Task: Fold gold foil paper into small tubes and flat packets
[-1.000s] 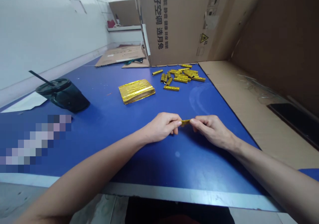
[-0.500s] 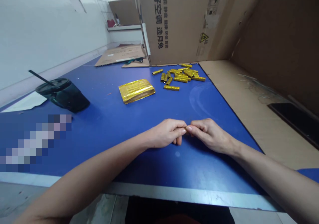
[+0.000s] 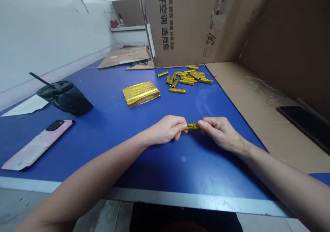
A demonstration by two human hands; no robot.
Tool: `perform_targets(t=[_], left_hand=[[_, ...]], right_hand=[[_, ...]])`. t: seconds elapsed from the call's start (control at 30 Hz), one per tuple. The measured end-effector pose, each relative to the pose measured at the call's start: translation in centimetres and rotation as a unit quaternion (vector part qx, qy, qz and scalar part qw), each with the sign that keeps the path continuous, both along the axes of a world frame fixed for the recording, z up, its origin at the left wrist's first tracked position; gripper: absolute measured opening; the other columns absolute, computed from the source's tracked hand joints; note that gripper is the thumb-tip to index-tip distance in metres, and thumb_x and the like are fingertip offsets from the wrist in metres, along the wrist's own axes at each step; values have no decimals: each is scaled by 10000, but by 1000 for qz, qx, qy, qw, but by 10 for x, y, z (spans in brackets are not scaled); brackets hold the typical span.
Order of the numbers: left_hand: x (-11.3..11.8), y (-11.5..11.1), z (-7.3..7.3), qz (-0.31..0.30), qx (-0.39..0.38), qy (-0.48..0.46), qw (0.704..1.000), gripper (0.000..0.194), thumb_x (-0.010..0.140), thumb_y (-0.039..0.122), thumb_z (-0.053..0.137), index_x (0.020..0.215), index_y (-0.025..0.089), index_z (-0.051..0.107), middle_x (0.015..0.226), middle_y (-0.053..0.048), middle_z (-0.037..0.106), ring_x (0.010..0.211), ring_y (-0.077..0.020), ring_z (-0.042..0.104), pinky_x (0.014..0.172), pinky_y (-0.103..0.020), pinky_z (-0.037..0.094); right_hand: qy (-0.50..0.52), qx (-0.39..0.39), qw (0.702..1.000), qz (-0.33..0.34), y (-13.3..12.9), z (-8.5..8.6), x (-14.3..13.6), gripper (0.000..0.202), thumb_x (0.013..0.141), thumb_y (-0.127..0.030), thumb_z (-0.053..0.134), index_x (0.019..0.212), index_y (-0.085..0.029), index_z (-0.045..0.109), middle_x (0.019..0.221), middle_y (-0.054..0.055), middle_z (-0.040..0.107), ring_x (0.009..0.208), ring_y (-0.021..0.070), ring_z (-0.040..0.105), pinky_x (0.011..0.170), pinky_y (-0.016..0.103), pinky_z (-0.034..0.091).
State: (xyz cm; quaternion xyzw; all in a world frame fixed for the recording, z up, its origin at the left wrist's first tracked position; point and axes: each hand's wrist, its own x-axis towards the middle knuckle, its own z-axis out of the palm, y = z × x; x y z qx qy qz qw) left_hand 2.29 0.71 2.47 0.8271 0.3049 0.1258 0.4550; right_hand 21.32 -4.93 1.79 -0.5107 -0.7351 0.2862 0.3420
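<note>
Between my two hands is a small gold foil paper roll (image 3: pixel 193 126), held level above the blue table. My left hand (image 3: pixel 171 128) pinches its left end between thumb and fingers. At the other end, my right hand (image 3: pixel 216 130) grips it the same way, so only the middle of the roll shows. Beyond my hands lies a stack of gold foil paper sheets (image 3: pixel 141 93). Farther back and to the right is a loose pile of similar gold rolls (image 3: pixel 188 79), several of them overlapping.
On the left stand a dark cup with a straw (image 3: pixel 68 96) and a phone in a pink-white case (image 3: pixel 38 146). A large cardboard box (image 3: pixel 190 25) rises at the back. Flat cardboard (image 3: pixel 239 91) and a black flat object (image 3: pixel 304 125) lie to the right.
My hands have moved slightly apart and a little away from me. The gold roll now shows between them, where the fingertips covered it before.
</note>
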Motion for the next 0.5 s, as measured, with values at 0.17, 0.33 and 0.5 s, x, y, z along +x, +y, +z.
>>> perform_targets(t=[0.17,0.33,0.5], left_hand=[[-1,5,1,31,-16,-27,999,222,842,290,396,733,145,524,451,62,488,368,-42,372,411,-152,301],[-1,8,-2,68,-10,-57,996,237,840,303,406,710,140,518,411,71,456,339,-34,348,389,-145,283],[0,12,-9,99,-41,-126,986,280,828,361,416,657,145,467,466,39,525,342,-37,397,374,-151,289]], right_hand=[[24,-4,999,-26,3,-2,4,412,840,-448,388,553,-164,472,457,-58,332,415,62,277,409,223,233],[41,0,999,-35,4,-4,5,423,829,-467,400,544,-164,474,447,-57,340,407,61,283,401,222,227],[50,-2,998,-48,3,-5,3,407,834,-457,398,575,-159,499,457,-52,376,404,61,301,402,220,242]])
